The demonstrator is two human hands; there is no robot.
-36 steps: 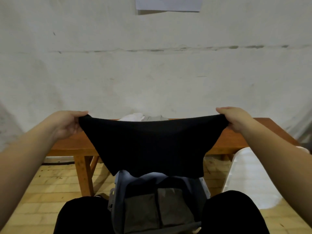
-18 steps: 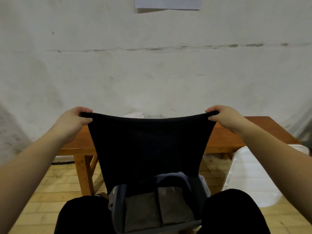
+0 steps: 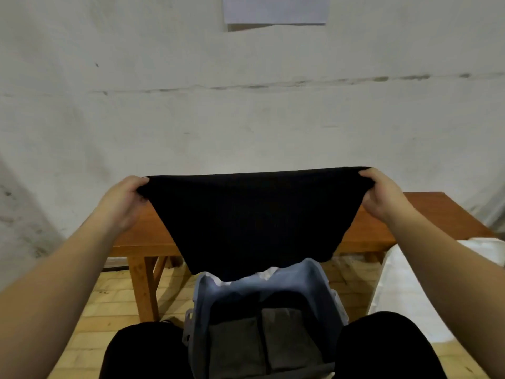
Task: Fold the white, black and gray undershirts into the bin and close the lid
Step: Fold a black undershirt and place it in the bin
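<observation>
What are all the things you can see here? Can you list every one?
black undershirt: one, black, held up in the air, stretched between both hands, above the bin
bin: one, blue-grey, open, on the floor between the knees
grey cloth: two folded pieces, dark grey, side by side in the bin
white cloth: one, white, at the bin's far edge
bench: one, brown wood, against the wall
paper: one sheet, white, on the wall
white object: one, right edge, unclear what
left hand: grips the undershirt's left corner
right hand: grips the right corner
knees: two, in black
</observation>
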